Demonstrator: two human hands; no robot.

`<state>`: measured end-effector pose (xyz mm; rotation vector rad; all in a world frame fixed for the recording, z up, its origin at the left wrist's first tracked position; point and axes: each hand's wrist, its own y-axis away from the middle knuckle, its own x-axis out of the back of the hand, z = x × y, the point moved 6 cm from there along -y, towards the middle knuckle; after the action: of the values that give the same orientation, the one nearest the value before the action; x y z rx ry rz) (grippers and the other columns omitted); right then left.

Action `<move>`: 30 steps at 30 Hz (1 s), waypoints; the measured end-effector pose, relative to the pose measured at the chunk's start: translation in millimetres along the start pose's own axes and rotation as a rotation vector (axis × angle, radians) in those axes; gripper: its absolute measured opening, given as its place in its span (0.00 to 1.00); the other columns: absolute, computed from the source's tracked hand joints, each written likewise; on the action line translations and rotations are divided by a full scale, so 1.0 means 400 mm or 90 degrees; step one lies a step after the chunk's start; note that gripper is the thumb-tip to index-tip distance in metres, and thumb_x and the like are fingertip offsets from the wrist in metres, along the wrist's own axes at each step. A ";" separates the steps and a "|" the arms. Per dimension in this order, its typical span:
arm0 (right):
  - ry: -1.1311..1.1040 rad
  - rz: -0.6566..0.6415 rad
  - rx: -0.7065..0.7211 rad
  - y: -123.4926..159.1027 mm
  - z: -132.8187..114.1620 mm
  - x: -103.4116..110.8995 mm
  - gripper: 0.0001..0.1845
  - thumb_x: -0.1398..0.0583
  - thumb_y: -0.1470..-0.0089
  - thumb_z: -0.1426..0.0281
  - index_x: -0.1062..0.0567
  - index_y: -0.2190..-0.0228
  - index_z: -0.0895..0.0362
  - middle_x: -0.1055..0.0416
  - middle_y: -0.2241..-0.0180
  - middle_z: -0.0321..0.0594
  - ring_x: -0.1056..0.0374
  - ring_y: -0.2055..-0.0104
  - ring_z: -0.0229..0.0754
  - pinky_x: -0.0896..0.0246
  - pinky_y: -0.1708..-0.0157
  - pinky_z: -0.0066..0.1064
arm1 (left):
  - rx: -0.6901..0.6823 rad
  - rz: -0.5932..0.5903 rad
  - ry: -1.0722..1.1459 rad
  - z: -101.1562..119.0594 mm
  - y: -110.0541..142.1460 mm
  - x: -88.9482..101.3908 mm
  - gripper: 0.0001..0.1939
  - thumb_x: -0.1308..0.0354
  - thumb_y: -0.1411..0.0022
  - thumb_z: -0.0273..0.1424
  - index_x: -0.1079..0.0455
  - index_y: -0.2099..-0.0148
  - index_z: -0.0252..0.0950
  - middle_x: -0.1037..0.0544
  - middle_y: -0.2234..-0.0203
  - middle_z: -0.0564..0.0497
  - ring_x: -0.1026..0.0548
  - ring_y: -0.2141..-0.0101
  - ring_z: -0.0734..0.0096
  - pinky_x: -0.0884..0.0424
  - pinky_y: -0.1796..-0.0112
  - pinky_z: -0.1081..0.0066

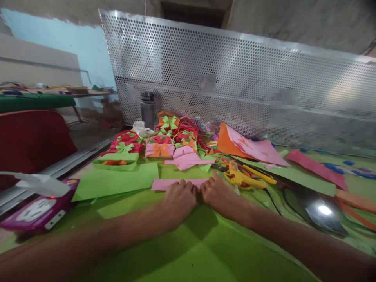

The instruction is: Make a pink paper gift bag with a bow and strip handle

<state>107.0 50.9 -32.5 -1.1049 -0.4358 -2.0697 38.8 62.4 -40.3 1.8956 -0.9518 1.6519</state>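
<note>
Glinting in the light, a metal screen patterned with round holes is being seen behind a table cover of smooth, plain green. A stiff orange sheet is being overlapped by a wide pink sheet. Near the middle of the table, a strip of pink paper is being worked by both hands. It is lying crosswise, narrow, matte and straight-edged, and its middle is being hidden by fingers. The strip is being gripped by the left hand, whose fingers are curled closed, and by the right hand, closed in the same way just beside it. Behind the strip, small bags with looped handles are being trimmed by bows; a pink bag is being fronted by an orange bow. What is being held inside them cannot be told. A grey bottle is being topped by a dark lid, its contents hidden. Near the right hand, a yellow glue gun is being supported by the table.
</note>
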 end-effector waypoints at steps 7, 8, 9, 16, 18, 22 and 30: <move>-0.009 0.002 -0.017 -0.007 0.017 0.003 0.06 0.44 0.53 0.80 0.27 0.71 0.63 0.28 0.74 0.43 0.34 0.73 0.44 0.44 0.61 0.43 | -0.013 0.063 0.002 -0.026 -0.009 0.011 0.11 0.49 0.39 0.31 0.31 0.61 0.29 0.26 0.71 0.44 0.29 0.68 0.61 0.34 0.68 0.63; -0.013 0.006 -0.022 0.000 0.014 0.010 0.07 0.44 0.53 0.80 0.27 0.70 0.63 0.28 0.75 0.43 0.34 0.73 0.44 0.45 0.60 0.44 | -0.020 0.067 -0.001 -0.026 -0.009 0.015 0.10 0.49 0.39 0.30 0.30 0.62 0.29 0.26 0.71 0.44 0.29 0.68 0.61 0.35 0.67 0.63; -0.017 0.012 -0.027 0.009 0.010 0.018 0.07 0.45 0.52 0.80 0.27 0.70 0.62 0.28 0.75 0.42 0.34 0.73 0.44 0.47 0.58 0.45 | -0.032 0.070 -0.006 -0.023 -0.008 0.020 0.08 0.49 0.40 0.28 0.30 0.63 0.29 0.26 0.71 0.44 0.29 0.68 0.61 0.35 0.66 0.62; -0.195 0.073 -0.159 0.110 0.001 0.048 0.02 0.42 0.49 0.73 0.29 0.70 0.58 0.29 0.73 0.37 0.35 0.68 0.43 0.50 0.53 0.44 | -0.104 0.056 0.013 0.012 0.014 0.053 0.05 0.45 0.43 0.25 0.29 0.70 0.32 0.27 0.77 0.49 0.31 0.73 0.66 0.40 0.71 0.67; -0.264 0.085 -0.195 0.138 0.008 0.041 0.05 0.41 0.49 0.68 0.30 0.69 0.57 0.30 0.72 0.37 0.35 0.67 0.43 0.49 0.55 0.43 | -0.112 0.037 0.030 0.019 0.024 0.055 0.06 0.45 0.42 0.24 0.30 0.71 0.33 0.28 0.78 0.50 0.32 0.75 0.68 0.40 0.72 0.68; -0.329 0.082 -0.235 0.166 0.014 0.013 0.05 0.42 0.47 0.69 0.31 0.73 0.57 0.33 0.73 0.37 0.38 0.68 0.41 0.47 0.59 0.38 | -0.137 0.002 0.021 0.030 0.055 0.048 0.06 0.47 0.42 0.23 0.30 0.70 0.33 0.29 0.78 0.50 0.32 0.75 0.68 0.41 0.72 0.67; -0.447 0.088 -0.234 0.167 0.002 -0.004 0.10 0.47 0.44 0.74 0.33 0.76 0.58 0.35 0.74 0.37 0.41 0.69 0.39 0.48 0.62 0.35 | -0.145 0.160 0.121 0.008 0.092 0.037 0.13 0.56 0.40 0.21 0.33 0.72 0.36 0.27 0.77 0.52 0.34 0.76 0.71 0.43 0.73 0.68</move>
<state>157.5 7.5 -36.3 -2.0305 -0.2961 -1.6272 14.2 32.5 -30.1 1.4904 -1.2782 1.7418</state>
